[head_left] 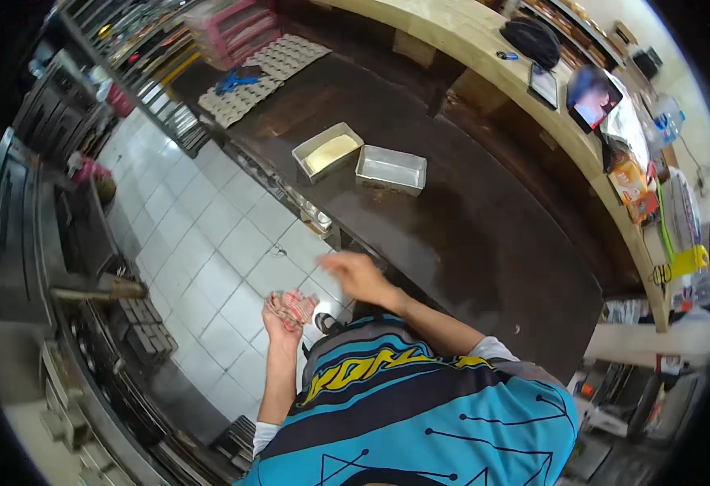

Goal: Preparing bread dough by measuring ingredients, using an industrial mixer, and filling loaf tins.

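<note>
My left hand (278, 321) is closed around a crumpled red-and-white checked cloth (293, 308), held out over the floor beside the table. To its right, my right hand (355, 276) hangs in the air near the table's edge, apart from the cloth. Its fingers point left and are partly blurred; I cannot make out whether they are closed. Beyond my hands, on the dark table (485, 243), stand two rectangular metal loaf pans. One loaf pan (310, 172) has pale yellow dough or batter in it. Close beside it sits the other loaf pan (391, 170), with its bare metal bottom showing.
Egg trays (290, 61) with a blue tool (236, 82) on them and pink crates (237, 32) occupy the table's far left. A raised wooden ledge (549, 134) curves along the right, bearing a tablet (594, 99). Ovens (14, 243) line the left side beyond the tiled floor (209, 243).
</note>
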The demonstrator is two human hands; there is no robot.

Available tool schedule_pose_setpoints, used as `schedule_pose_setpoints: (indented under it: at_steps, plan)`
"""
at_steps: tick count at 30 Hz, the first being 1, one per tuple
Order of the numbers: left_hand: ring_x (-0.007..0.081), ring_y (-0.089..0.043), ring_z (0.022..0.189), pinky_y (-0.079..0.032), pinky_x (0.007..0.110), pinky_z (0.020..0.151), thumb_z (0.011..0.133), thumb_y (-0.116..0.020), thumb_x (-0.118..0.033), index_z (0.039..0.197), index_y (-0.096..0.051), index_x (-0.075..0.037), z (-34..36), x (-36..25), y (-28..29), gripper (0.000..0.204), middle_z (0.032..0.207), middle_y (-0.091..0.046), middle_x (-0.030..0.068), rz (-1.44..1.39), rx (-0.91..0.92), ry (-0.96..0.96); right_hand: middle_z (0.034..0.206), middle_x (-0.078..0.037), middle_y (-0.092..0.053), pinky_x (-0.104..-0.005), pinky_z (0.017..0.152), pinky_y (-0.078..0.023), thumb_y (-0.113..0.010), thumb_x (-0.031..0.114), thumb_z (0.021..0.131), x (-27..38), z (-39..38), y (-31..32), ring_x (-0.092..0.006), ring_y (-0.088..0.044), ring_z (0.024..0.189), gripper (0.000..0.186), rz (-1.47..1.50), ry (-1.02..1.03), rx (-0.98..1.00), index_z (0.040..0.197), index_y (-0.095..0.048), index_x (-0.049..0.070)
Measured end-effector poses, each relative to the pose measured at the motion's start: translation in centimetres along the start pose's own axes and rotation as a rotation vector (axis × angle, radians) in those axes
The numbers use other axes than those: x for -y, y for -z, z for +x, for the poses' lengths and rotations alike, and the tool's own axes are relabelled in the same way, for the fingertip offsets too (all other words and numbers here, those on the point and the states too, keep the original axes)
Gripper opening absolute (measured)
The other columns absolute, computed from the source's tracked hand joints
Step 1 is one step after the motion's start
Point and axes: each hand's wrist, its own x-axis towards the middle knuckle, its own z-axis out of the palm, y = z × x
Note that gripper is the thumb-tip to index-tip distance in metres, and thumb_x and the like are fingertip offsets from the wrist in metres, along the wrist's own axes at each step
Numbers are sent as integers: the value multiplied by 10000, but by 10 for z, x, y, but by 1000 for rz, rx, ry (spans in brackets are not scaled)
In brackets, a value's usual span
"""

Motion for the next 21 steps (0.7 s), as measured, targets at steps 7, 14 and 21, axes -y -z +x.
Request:
schedule_pose_setpoints:
  at_steps: [7, 14, 21]
  plan:
    - [336, -599, 1033, -479, 554, 946, 993, -378, -334, 992, -547, -137, 82, -115, -86, 260, 1060, -618, 126, 207, 48, 23, 921, -37, -656, -266, 610, -482, -606, 219, 922, -96, 72, 45, -115, -610, 714, 248, 697, -817, -718, 1082, -625, 30]
    - [403, -581, 1032, -457, 635, 935, 988, -391, -383, 1042, -523, -147, 157, -186, -101, 276, 1170, -584, 169, 300, 25, 9, 851, -24, -630, -274, 535, -452, -633, 283, 903, -131, 132, 60, -108, -608, 714, 241, 668, -979, -1162, 987, -621, 58]
    - [334, -602, 1015, -486, 582, 915, 987, -390, -406, 1109, -518, -147, 205, -231, -101, 313, 1151, -588, 163, 442, 44, 53, 857, -79, -642, -323, 475, -465, -597, 203, 904, -194, 157, 100, -174, -601, 602, 244, 340, -1074, -1466, 1051, -616, 9]
